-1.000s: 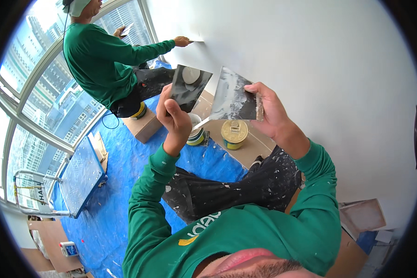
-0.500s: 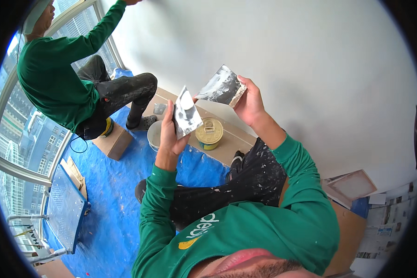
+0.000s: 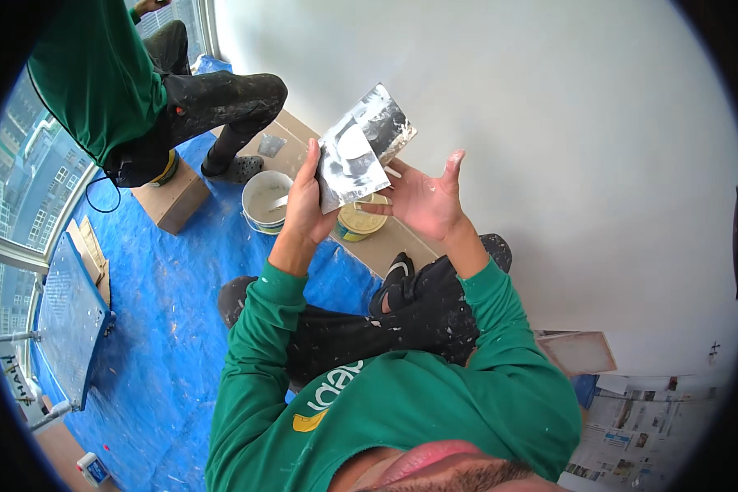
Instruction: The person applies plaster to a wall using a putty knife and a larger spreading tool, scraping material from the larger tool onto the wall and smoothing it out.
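In my left hand (image 3: 305, 203) is a thin metal putty blade (image 3: 348, 174), gripped along its left edge with the thumb on its face and smeared with grey and white. A second, darker putty blade (image 3: 383, 121) lies behind it, overlapping, with crusted white filler at its right end. Its lower part is hidden, as are the left fingers behind the blades. My right hand (image 3: 428, 203) is open beside them, palm showing and thumb raised. Some of its fingertips reach the front blade's lower right edge; whether they touch I cannot tell.
Below the blades stand a white bucket (image 3: 255, 193) with a pale handle in it and a yellow-lidded tub (image 3: 361, 220). A co-worker (image 3: 111, 90) sits on a box (image 3: 172, 199) at upper left. Blue sheeting (image 3: 172, 312) covers the floor; a pale wall (image 3: 549, 148) rises ahead.
My right hand has let go of its putty blade and spread open. That blade now sits behind the one in my left hand. The whole view has shifted, and the co-worker's upper body is cut off.
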Motion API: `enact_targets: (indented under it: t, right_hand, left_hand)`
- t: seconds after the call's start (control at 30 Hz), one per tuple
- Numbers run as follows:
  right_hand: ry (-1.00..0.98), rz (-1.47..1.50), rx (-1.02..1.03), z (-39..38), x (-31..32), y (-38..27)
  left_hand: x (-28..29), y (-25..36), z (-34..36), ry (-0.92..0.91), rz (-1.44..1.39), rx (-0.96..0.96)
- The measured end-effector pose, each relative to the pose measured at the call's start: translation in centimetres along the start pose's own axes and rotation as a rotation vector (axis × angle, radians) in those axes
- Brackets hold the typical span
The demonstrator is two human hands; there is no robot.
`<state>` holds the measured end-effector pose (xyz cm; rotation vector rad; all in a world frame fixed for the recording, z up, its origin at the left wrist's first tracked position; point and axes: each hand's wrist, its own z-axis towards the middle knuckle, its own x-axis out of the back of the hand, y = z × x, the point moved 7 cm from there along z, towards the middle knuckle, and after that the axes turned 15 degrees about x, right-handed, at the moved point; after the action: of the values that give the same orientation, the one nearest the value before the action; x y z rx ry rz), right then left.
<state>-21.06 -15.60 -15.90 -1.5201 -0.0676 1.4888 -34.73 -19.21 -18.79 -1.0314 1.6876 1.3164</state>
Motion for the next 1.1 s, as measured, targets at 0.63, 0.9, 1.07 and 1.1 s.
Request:
enact_targets:
  t: [0.63, 0.9, 1.07, 1.1]
  right_hand:
    - [-0.470, -0.608, -0.415, 0.8, 1.7, 5.0]
    - [-0.353, -0.523, -0.552, 2.5, 3.4, 4.7]
    - [-0.286, -0.490, -0.567, 2.0, 4.7, 4.6]
    - [-0.280, -0.478, -0.578, 2.0, 4.9, 4.5]
  left_hand:
    - [2.3, 0.1, 0.1, 0.264, 0.276, -0.346]
    - [1.1, 0.0, -0.7, 0.193, 0.172, -0.351]
    - [1.8, -0.5, -0.3, 0.179, 0.166, -0.358]
    - [2.0, -0.6, -0.2, 0.177, 0.166, -0.357]
